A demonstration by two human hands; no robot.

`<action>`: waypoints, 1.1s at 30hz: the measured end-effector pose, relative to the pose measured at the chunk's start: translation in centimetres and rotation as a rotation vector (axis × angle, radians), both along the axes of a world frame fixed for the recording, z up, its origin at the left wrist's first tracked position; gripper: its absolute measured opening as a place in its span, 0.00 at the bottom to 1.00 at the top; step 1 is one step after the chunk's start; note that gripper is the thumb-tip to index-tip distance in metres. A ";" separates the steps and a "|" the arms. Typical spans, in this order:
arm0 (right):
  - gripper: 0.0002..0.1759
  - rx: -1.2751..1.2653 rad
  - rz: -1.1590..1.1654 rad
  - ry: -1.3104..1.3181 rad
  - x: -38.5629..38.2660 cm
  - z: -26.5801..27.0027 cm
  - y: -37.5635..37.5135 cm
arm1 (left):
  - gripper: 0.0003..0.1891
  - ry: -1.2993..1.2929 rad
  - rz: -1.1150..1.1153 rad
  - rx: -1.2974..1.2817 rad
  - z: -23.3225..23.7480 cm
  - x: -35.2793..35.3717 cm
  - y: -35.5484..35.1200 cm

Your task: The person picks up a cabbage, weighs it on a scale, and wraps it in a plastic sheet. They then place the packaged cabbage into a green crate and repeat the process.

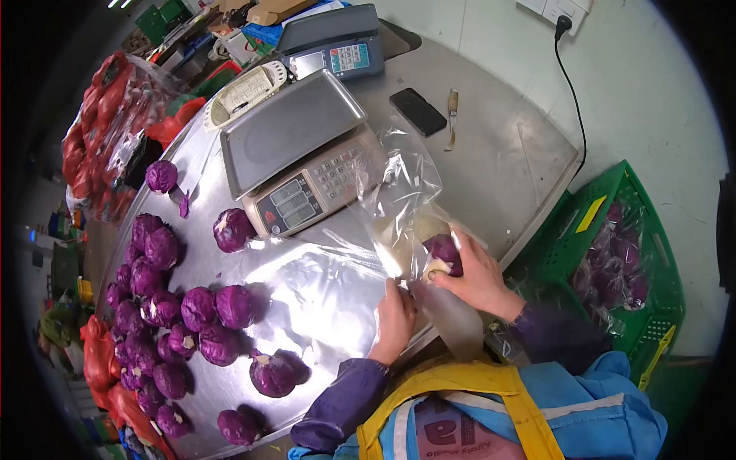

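A red cabbage (443, 254) sits in my right hand (481, 277), with the fingers curled over it and the thumb by its pale cut base. My left hand (393, 323) is closed, its fingertips pinching the edge of a clear plastic bag (410, 172). The bag spreads up and away from both hands toward the scale, its near part overlapping the cabbage. Beyond the bag, the digital scale (307, 188) carries a bare metal pan (295, 130). To the left of my hands, several loose red cabbages (218, 345) are spread over the metal table (307, 307).
A phone (418, 111) and a wooden-handled knife (452, 119) lie at the back. A second scale (330, 42) and a white basket (245, 96) stand at the far left. On the right, a green crate (560, 245) holds bagged cabbages (613, 264). A black cord (576, 100) hangs along the wall.
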State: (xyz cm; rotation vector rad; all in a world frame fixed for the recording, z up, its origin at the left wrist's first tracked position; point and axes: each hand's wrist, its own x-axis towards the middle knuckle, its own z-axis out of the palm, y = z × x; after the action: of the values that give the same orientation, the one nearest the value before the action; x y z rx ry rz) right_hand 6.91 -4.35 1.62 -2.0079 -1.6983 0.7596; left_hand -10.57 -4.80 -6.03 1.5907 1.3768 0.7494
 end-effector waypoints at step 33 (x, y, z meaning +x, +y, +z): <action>0.14 0.363 -0.127 0.128 3.5 -5.3 -0.4 | 0.11 -0.651 0.545 -0.698 0.8 0.3 2.2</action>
State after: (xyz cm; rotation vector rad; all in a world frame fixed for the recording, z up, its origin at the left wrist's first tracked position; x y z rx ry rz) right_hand 10.38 -4.75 -3.66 -1.7569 -1.4953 0.4844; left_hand -10.25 -2.60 -5.26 0.3672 1.3524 0.8646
